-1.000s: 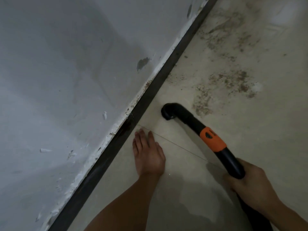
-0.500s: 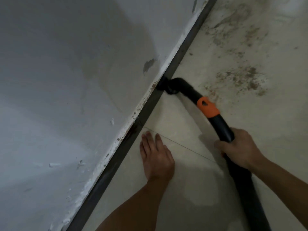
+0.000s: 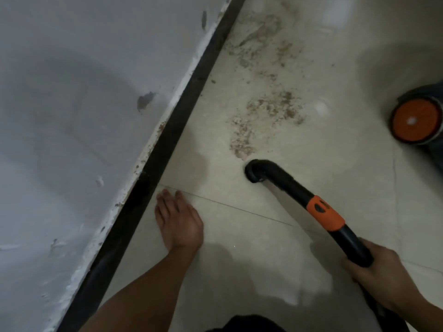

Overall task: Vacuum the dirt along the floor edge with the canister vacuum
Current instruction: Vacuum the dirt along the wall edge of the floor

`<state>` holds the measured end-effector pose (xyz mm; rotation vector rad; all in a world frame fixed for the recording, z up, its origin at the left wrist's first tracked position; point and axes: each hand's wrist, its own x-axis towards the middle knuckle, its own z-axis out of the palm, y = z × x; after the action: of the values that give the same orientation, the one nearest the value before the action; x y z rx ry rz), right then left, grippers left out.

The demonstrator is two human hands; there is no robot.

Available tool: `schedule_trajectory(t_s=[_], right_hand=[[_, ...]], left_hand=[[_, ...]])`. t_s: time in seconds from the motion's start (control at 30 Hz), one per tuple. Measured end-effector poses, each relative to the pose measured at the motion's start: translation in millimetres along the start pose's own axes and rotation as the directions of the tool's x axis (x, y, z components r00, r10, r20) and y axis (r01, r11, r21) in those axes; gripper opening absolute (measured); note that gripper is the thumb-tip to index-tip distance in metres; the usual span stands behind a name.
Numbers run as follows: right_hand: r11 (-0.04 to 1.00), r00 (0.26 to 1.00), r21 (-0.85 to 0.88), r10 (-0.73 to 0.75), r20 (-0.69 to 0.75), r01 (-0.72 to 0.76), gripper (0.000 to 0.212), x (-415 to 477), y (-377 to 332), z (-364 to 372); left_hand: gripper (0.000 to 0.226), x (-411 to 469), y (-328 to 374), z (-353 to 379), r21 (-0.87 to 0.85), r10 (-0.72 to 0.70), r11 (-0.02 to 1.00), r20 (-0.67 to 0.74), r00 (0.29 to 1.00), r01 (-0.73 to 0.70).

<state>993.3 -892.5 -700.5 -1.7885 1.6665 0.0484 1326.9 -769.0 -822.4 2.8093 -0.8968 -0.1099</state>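
Since the earlier frame your nozzle point(image 3: 254, 173) has pulled back from the dark baseboard point(image 3: 167, 140) and now sits on the open floor point(image 3: 239, 271), just below the nearest patch of dirt point(image 3: 242, 142). Your right hand point(image 3: 374, 267) is closed around the black hose point(image 3: 350, 240) behind its orange collar point(image 3: 324, 213). Your left hand point(image 3: 178, 221) lies flat and open on the floor beside the baseboard, holding nothing. You seem mid-sweep; next, push the nozzle forward through the dirt and along the edge. The vacuum's orange wheel point(image 3: 416, 121) shows at right.
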Motion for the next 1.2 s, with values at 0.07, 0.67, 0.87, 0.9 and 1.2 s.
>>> schedule_trajectory(t_s=[0.07,0.67,0.87,0.9,1.2], right_hand=[[0.998,0.997,0.062,0.015,-0.077,-0.01,0.021,4,-3,3],[0.998,0.992,0.007,-0.059,-0.116,0.06,0.02,33,-59,42],[0.996,0.996,0.078,-0.041,-0.074,0.046,0.02,56,-91,45],[0.996,0.999,0.073,-0.04,-0.038,0.042,0.021,51,-90,45],[0.996,0.99,0.065,-0.053,-0.134,0.062,0.019,100,-122,35]], left_hand=[[0.058,0,2,0,0.006,-0.003,1.0,0.002,1.0,0.003],[0.056,72,87,23,-0.096,-0.229,0.969,-0.014,0.973,0.227],[0.053,71,86,26,-0.098,-0.263,0.961,-0.014,0.965,0.26],[0.051,71,87,25,-0.103,-0.266,0.959,-0.022,0.964,0.263],[0.054,73,88,28,-0.134,-0.258,0.959,-0.039,0.965,0.25]])
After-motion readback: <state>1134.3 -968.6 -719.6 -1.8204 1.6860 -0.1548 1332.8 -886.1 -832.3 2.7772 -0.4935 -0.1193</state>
